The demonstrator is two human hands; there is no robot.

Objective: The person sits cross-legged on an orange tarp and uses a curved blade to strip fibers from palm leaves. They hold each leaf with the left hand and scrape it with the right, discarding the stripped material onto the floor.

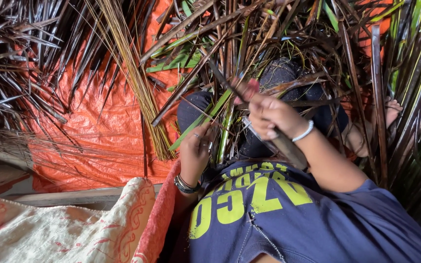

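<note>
I sit among palm fronds with a blue shirt with yellow letters [269, 214] at the bottom of the view. My left hand [195, 151], with dark bangles on the wrist, pinches a green palm leaflet [205, 119] that runs up across my lap. My right hand [269, 117], with a white bracelet, is closed around a knife [288, 148]. Its dark handle sticks out toward my elbow and a bit of metal blade shows by the leaflet. The right thumb points up against a brown leaf strip.
A bundle of thin yellow leaf ribs [132, 73] lies on an orange tarp [98, 131]. Dry brown fronds [15, 58] spread at the left, and green and brown fronds [415, 97] at the right. A bare foot [393, 109] shows at the right, and a cream patterned cloth [64, 229] at lower left.
</note>
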